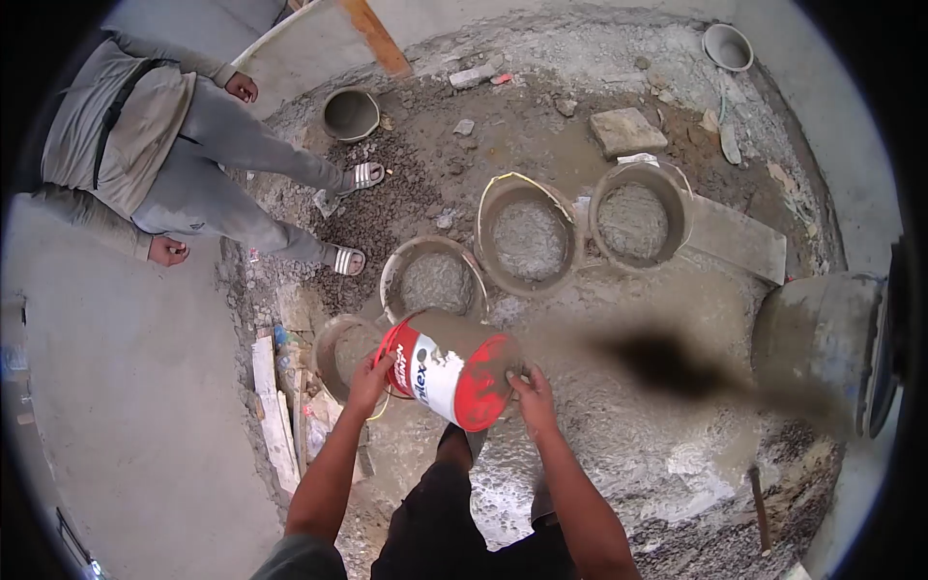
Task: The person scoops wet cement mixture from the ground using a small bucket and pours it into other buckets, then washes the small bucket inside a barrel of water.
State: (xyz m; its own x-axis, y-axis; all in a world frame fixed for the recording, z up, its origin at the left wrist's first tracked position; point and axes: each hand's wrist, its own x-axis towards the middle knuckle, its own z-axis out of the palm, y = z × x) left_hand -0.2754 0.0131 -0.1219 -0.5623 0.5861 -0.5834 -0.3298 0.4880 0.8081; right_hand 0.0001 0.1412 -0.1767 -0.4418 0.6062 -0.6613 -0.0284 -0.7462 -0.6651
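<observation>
A red and white paint bucket [440, 372], smeared with grey mud, lies tipped on its side between my hands. Its round red base faces right and its rim points left; the inside is hidden from me. My left hand [370, 384] is closed on the rim side. At the base edge, my right hand [533, 394] grips with bent fingers. Just beyond and left of it, partly covered, stands a bucket [329, 360] with grey mix. Behind the held bucket, another bucket of wet mortar [437, 282] stands upright on the ground.
Two more mortar-filled buckets [527, 242] [633, 217] stand farther back. A person [217, 145] stands at left, hands lowered. An upright bucket [351, 114] is near their feet. A concrete block [626, 131] lies behind; a large drum [817, 333] is at right. Wet mortar covers the ground.
</observation>
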